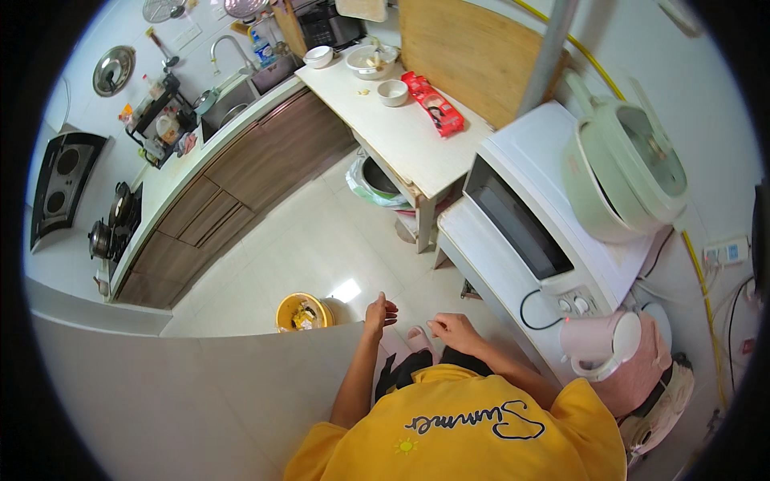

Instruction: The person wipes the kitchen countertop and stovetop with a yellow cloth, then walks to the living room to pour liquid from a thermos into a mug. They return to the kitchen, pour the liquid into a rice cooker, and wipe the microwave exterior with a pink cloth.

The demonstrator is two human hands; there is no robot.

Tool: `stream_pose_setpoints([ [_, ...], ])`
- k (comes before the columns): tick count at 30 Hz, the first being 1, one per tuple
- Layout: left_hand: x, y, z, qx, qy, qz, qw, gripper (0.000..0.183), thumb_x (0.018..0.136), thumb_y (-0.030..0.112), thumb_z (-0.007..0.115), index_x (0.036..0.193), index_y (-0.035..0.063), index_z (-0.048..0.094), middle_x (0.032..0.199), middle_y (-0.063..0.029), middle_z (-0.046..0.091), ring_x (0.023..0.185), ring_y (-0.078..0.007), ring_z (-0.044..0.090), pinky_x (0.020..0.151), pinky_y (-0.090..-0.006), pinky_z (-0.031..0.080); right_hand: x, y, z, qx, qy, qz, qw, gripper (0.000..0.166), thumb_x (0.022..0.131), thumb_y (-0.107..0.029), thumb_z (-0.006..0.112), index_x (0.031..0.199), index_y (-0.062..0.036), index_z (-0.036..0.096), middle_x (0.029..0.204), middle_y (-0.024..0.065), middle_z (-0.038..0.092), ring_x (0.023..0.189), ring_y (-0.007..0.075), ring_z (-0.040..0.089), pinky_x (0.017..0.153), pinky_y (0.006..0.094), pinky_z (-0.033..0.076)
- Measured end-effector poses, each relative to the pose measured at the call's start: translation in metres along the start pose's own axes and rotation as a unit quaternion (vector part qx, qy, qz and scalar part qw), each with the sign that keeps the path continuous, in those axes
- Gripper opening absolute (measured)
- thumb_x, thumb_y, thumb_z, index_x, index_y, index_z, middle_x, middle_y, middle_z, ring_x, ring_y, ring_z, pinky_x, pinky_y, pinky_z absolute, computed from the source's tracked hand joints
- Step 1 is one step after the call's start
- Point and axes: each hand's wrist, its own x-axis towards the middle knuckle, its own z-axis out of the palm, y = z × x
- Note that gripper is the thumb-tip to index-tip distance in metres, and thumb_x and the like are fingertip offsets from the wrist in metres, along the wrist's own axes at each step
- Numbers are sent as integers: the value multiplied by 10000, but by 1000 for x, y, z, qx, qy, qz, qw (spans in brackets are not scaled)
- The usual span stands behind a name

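My left hand (380,315) is held out low over the tiled floor, fingers apart, with nothing in it. To its right, my right hand (454,330) hangs in front of my body with its fingers curled; nothing shows in it. A yellow waste bin (304,312) with scraps inside stands on the floor left of my left hand. On the white table (385,135) farther off are a red packet (434,105), a small white bowl (393,93), a larger bowl (371,62) with pale pieces in it, and stacked white bowls (318,56).
A white microwave oven (529,210) carries a green electric cooker (625,165) at my right, near a pink kettle (592,340). A grey partition (210,391) rises at my left. Beyond are a sink (231,105), wooden cabinets (240,168) and a lined bin (379,180) under the table.
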Motion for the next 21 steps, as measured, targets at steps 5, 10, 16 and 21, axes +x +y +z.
stream_pose_setpoints([
  [5,21,2,-15,-27,-32,-9,999,327,901,355,488,1092,90,508,954,-82,606,858,-213,592,740,-349,494,65,-9,20,-11,-14,-46,999,185,862,-178,548,808,-3,577,705,120,626,579,213,624,549,315,485],
  [10,54,32,-52,-33,-12,-51,998,291,875,310,524,1047,75,523,915,-79,617,755,-193,604,674,-334,499,162,10,26,-34,68,-97,992,157,805,-138,601,872,4,594,784,144,637,707,238,635,640,314,497],
  [16,74,83,-126,-62,131,-32,989,253,853,264,553,998,57,542,865,-83,616,717,-180,600,630,-308,510,282,-22,12,-36,56,-105,992,153,804,-169,580,841,-21,577,765,133,625,674,259,624,623,355,491],
  [21,97,98,-157,-128,169,-53,976,218,854,255,551,965,68,541,821,-69,599,676,-188,595,612,-317,515,341,-45,18,-42,32,-94,994,167,799,-184,587,844,-24,594,754,115,635,683,230,625,634,325,491],
])
